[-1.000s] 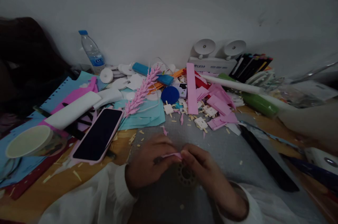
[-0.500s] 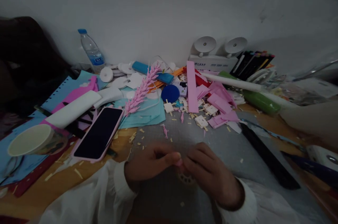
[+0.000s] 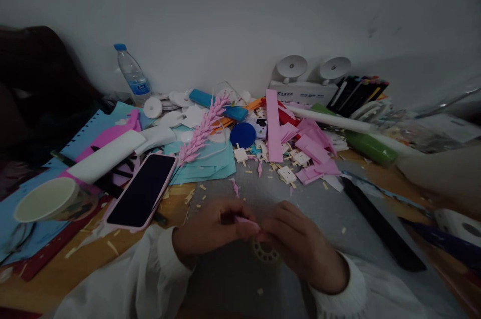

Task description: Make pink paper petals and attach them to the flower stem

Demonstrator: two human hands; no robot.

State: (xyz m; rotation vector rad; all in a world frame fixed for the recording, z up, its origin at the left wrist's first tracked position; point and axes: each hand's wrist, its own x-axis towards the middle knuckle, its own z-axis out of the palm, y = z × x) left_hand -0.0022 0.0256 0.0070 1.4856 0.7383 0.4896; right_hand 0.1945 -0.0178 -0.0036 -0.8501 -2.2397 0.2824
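My left hand (image 3: 218, 229) and my right hand (image 3: 296, 239) almost meet over the grey mat (image 3: 225, 284), low in the middle of the view. Between their fingertips they pinch a small pink paper piece (image 3: 246, 221), whose pointed end shows above my left thumb. A round tape roll with holes (image 3: 266, 254) lies beneath, partly hidden by my right hand. Two small twisted pink pieces lie beyond the hands, one at the mat's middle (image 3: 235, 188) and one farther back (image 3: 259, 169).
A pink-cased phone (image 3: 143, 191) and a paper cup (image 3: 45, 201) are on the left. Behind are a braided pink stalk (image 3: 205, 131), a blue disc (image 3: 242, 135) and pink paper strips (image 3: 315, 148). A black cutter-like tool (image 3: 383, 224) lies at the right.
More of the pink piece now shows above my left thumb. My left hand's fingers have shifted slightly around it, and the tape roll is more exposed. The view has moved slightly.
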